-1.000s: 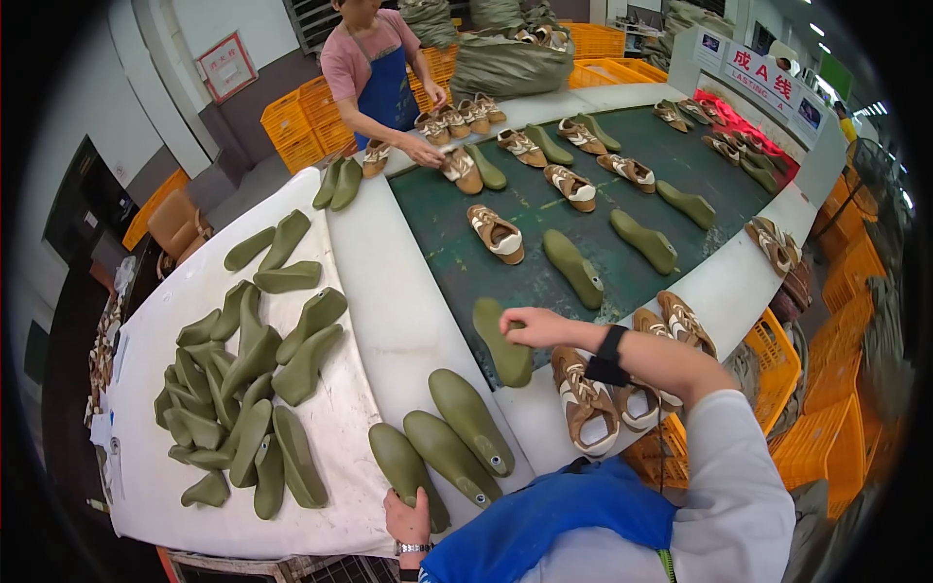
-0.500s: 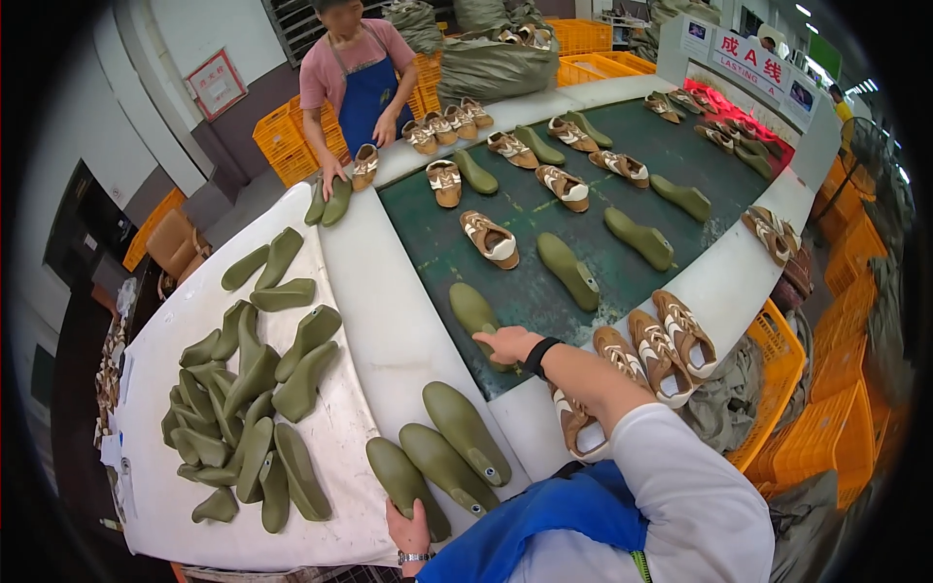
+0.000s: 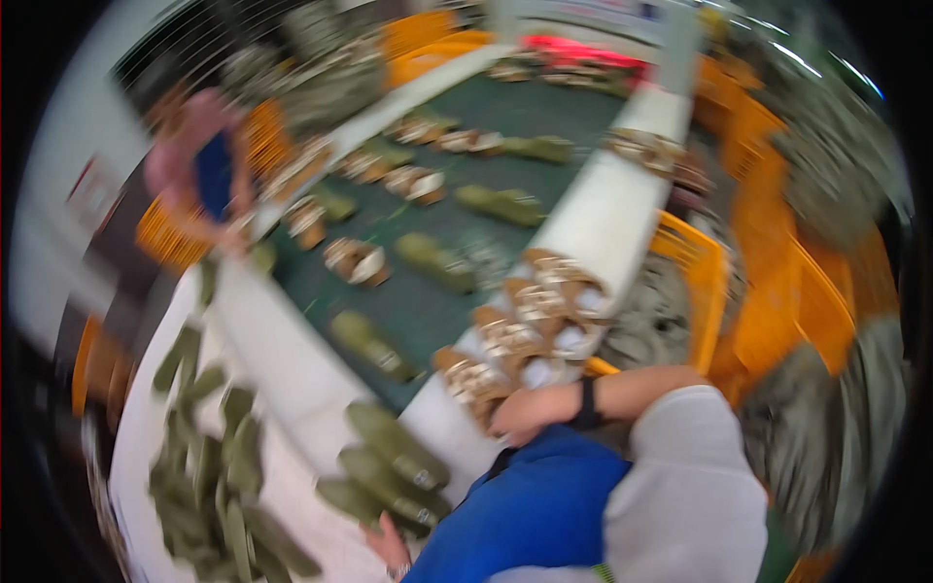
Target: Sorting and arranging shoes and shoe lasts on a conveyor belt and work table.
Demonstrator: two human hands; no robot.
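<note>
The right hand [image 3: 522,413] is held at the back end of the nearest brown and white shoe [image 3: 468,379], in a cluster of shoes set close together along the white ledge [image 3: 622,219]. Its fingers are bent, but whether the shoe is pinched or only touched cannot be made out through the blur. A black band [image 3: 586,403] is worn on the right wrist. The left hand [image 3: 387,544] is placed low against the nearest of three green shoe moulds [image 3: 369,503], which are laid side by side; its grip is blurred, so whether that mould is grasped cannot be said. Further left, a heap of green moulds [image 3: 204,476] is spread on a white cloth [image 3: 296,437]. On the dark green belt [image 3: 437,321], more shoes and moulds are laid out, with one lone mould [image 3: 371,345] nearest the person. Right of the ledge, grey sacking [image 3: 646,316] is held in an orange crate [image 3: 714,291]. Across the belt, a blue apron [image 3: 214,175] is worn by a co-worker [image 3: 180,160]
</note>
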